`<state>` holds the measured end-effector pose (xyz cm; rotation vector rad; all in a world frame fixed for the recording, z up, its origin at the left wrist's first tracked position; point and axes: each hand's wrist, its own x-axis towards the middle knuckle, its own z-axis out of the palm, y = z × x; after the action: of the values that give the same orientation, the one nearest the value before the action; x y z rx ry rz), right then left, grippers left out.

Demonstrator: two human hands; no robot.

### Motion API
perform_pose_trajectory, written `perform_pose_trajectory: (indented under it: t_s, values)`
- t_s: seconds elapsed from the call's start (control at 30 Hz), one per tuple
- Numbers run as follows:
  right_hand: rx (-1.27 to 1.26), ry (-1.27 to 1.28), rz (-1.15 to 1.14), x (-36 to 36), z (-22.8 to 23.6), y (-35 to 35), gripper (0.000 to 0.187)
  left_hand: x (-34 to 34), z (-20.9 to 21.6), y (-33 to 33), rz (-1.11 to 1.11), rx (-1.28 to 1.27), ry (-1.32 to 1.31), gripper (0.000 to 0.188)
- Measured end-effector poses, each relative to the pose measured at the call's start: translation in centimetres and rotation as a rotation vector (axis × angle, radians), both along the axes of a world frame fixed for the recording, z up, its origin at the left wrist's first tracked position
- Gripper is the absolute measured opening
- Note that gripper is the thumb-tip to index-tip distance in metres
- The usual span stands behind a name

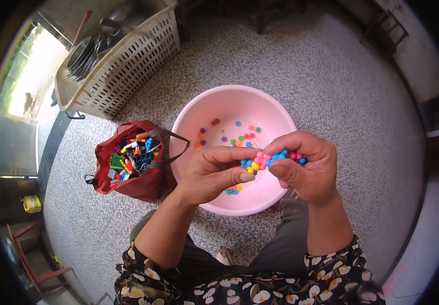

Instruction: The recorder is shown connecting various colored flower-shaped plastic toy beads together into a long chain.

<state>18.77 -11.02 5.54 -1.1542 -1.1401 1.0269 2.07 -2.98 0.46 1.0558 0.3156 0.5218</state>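
Observation:
Between my two hands is a short chain of knobbly plastic flower pieces (262, 160), in blue, yellow and pink. My left hand (212, 174) pinches its yellow and blue end between thumb and fingers. The blue and pink end sits in the grip of my right hand (305, 165), which partly covers it. Both hands are above a round pink basin (194, 114). On the basin's bottom lie several loose flower pieces (239, 141) in red, orange, purple, green and blue. My hands hide part of the basin.
Left of the basin stands a red cloth bag (145, 190) full of mixed toy bricks, one handle reaching over the basin's rim. A white slatted basket (128, 66) with dark utensils is at the far left. A yellow container (31, 204) and wooden chair (31, 269) stand further left.

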Motion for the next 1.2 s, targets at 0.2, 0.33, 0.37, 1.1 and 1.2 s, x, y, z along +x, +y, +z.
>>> perform_pose_trajectory:
  t_s: [0.2,0.33,0.37,1.1,1.2]
  values:
    - [0.125,-0.177,0.027,-0.1,0.1,0.3,0.014,0.0,-0.5,-0.2,0.017,-0.032,0.013,0.033]
    - [0.132,-0.222,0.08,0.2,0.0,0.5,0.016,0.0,-0.9,-0.2,0.019,-0.039,0.029,0.032]
    - [0.135,-0.222,0.081,0.2,0.0,0.5,0.016,0.0,-0.9,-0.2,0.003,-0.05,0.027,0.032]
    - [-0.435,1.041,-0.087,0.6,-2.4,1.9,0.018,-0.6,-1.7,0.4,0.022,-0.087,-0.257,0.033]
    - [-0.451,1.071,-0.025,0.7,-2.8,2.0,0.02,-0.3,-1.4,0.7,-0.016,-0.044,-0.249,0.026]
